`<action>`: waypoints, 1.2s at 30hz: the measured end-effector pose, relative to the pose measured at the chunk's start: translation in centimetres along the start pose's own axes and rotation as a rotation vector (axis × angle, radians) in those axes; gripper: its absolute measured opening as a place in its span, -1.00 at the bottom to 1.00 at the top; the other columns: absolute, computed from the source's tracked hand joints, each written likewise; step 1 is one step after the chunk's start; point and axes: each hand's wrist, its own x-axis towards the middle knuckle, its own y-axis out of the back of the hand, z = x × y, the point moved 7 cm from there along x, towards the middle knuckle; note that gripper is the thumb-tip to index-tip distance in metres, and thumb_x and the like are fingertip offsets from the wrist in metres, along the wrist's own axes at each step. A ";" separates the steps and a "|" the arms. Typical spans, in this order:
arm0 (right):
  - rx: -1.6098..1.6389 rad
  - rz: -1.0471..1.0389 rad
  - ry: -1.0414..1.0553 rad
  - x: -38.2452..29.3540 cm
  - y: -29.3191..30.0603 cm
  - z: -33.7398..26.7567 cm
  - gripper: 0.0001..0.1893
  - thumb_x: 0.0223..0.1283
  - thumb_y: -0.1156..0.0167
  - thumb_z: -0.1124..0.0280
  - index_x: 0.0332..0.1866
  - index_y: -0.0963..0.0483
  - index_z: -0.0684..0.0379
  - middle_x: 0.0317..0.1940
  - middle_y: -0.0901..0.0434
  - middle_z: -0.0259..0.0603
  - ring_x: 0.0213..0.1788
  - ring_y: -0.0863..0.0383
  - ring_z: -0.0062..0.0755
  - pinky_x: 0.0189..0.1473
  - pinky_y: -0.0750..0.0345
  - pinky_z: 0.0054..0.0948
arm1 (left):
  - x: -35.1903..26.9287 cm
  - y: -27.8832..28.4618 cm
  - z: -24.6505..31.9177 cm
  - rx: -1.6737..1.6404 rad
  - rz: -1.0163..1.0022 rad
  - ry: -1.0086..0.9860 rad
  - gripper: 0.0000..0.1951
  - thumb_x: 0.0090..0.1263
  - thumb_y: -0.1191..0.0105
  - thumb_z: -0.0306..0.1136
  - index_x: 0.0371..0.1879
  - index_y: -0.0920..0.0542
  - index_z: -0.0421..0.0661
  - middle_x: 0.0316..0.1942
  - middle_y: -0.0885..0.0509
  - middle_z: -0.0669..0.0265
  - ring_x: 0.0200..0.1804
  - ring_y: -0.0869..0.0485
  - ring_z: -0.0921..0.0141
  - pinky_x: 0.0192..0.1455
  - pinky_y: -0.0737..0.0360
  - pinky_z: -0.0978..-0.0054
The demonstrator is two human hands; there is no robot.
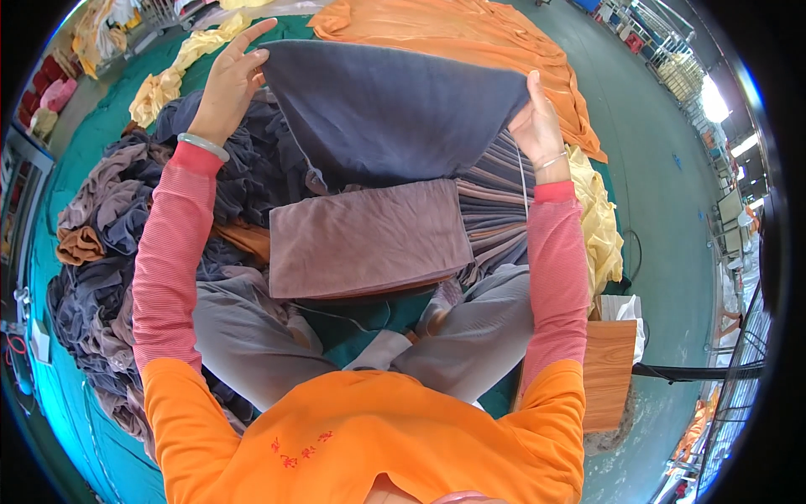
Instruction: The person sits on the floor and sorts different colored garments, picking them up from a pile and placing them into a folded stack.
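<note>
A dark blue-grey cloth [390, 107] is stretched between my two hands, its upper edge nearly straight and its lower part hanging in a curve. My left hand [236, 79] pinches its upper left corner between thumb and fingers, with some fingers raised. At the upper right corner, my right hand [538, 129] grips the cloth with the thumb on top. Just below lies a flat stack of mauve cloths [371, 239], neatly folded, in front of my crossed legs. Right of the stack, a row of folded cloths [494, 208] in grey, mauve and brown stands on edge, partly behind my right forearm.
A large heap of crumpled dark and mauve cloths [119, 315] lies at my left. Orange fabric [441, 25] spreads beyond my hands, and yellow fabric [595, 220] lies at the right. A wood-grain board [609, 378] stands near my right elbow. Green sheeting [88, 151] covers the floor.
</note>
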 end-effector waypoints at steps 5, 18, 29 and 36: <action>-0.450 -0.161 -0.007 -0.8 0.2 0.6 -0.73 0.18 -0.12 0.48 -0.01 -0.46 0.28 -0.20 -0.58 -0.30 -0.13 -0.54 -0.54 -0.04 -0.46 -0.53 | -0.4 0.3 -0.9 -0.172 -0.046 0.018 -0.56 0.34 0.19 -0.54 0.23 -0.28 -0.13 -0.24 -0.58 0.35 -0.22 -0.55 0.58 -0.12 -0.48 0.62; -0.150 0.198 0.125 0.4 4.1 -0.3 -0.87 0.09 -0.27 0.28 -0.49 -0.51 0.01 -0.40 -0.58 -0.45 -0.32 -0.50 -0.62 -0.23 -0.40 -0.57 | -0.5 2.1 -2.3 0.161 0.112 0.112 -0.76 0.27 -0.11 -0.36 -0.10 -0.55 -0.09 -0.52 -0.48 0.59 -0.52 -0.35 0.74 -0.42 -0.31 0.82; -0.497 -0.485 0.130 -16.5 -0.9 -4.3 -0.71 0.02 -0.27 0.20 -0.42 -0.44 0.22 -0.47 -0.53 -0.05 -0.44 -0.53 -0.30 -0.36 -0.47 -0.43 | -18.3 -2.3 8.5 0.295 -0.326 0.015 -0.85 -0.16 -0.19 -0.68 -0.59 -0.67 -0.15 -0.64 -0.63 0.34 -0.56 -0.54 0.51 -0.56 -0.36 0.69; -0.436 -0.006 -0.308 -10.6 4.4 5.5 -0.72 0.19 -0.14 0.22 -0.15 -0.48 0.22 -0.21 -0.56 -0.36 -0.16 -0.50 -0.61 -0.11 -0.42 -0.60 | -14.9 -0.3 -2.0 0.305 0.039 0.285 -0.84 0.21 -0.07 -0.53 -0.23 -0.60 -0.23 -0.49 -0.62 0.37 -0.45 -0.52 0.63 -0.41 -0.43 0.69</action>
